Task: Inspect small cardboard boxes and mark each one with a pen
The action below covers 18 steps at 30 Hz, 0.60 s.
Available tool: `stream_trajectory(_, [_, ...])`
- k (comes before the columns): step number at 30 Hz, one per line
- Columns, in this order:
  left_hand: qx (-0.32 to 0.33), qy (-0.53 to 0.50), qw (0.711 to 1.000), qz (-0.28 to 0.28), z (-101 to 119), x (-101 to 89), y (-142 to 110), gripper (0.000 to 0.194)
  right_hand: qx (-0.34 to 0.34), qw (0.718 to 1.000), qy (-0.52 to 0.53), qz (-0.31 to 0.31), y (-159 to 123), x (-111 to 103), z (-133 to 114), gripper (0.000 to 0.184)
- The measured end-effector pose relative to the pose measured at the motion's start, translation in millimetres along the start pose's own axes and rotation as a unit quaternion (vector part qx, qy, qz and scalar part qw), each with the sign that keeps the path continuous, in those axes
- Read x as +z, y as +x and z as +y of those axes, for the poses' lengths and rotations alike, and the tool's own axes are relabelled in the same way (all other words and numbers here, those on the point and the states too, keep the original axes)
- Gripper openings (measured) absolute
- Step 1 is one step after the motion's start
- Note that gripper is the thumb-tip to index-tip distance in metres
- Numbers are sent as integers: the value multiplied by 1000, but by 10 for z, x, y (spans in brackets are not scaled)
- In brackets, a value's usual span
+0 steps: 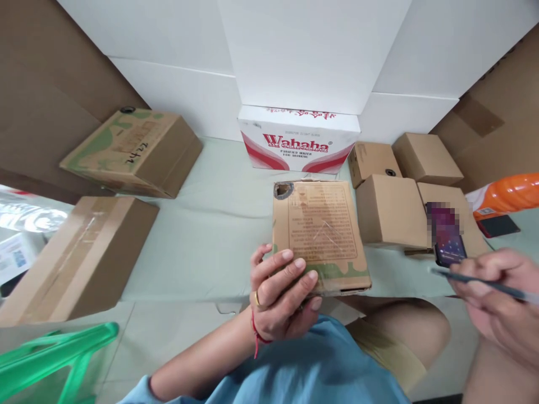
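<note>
A small cardboard box point(322, 230) with printed text, a green pattern and a dark-ringed hole at its upper left corner is tilted toward me at the table's front edge. Thin scratch-like lines show on its face. My left hand point(286, 294) grips its lower left corner, fingers spread across the printed face and thumb near the bottom edge. Off to the right, apart from the box, my right hand point(499, 297) closes around a slim dark pen point(475, 279), its pale tip pointing left; it is slightly blurred.
A white Wahaha carton point(301, 146) stands at the back. Several plain brown boxes point(391, 207) and a lit phone point(448, 241) sit at right, near an orange bottle point(511, 193). Two larger boxes point(84, 252) are at left, above a green stool point(63, 359).
</note>
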<state>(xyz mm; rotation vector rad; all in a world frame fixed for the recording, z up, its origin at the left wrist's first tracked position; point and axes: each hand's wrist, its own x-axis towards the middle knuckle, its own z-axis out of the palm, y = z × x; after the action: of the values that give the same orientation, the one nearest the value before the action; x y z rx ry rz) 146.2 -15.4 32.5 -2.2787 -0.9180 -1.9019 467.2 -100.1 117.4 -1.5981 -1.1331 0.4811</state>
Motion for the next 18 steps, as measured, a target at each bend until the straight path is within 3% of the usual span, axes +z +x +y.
stream_trajectory(2, [-7, -7, 1000, 2, 18, 17, 7, 24, -29, 990, 132, -50, 225, 335, -350, 31])
stream_trajectory(4, [-10, -9, 1000, 0, 29, 18, 10, 24, -38, 985, 138, -98, 441, 733, -647, 16])
stream_trajectory(6, [-12, -3, 1000, 2, 32, 13, 2, 24, -71, 970, 120, -197, 627, 1137, -868, 8])
stream_trajectory(9, [-14, 6, 1000, 11, 33, 19, -17, 26, -83, 945, 80, -306, 830, 1676, -1046, 7])
stream_trajectory(11, [-19, 7, 1000, 20, 35, 38, -23, 27, -86, 931, 84, -344, 905, 1937, -1079, 4])
stream_trajectory(14, [-25, 6, 999, 43, 42, 75, -26, 26, -95, 935, 78, -333, 921, 2110, -1056, 10])
stream_trajectory(18, [-23, -11, 999, 38, 50, 109, -110, 17, -108, 944, 31, -311, 868, 2049, -1006, 12])
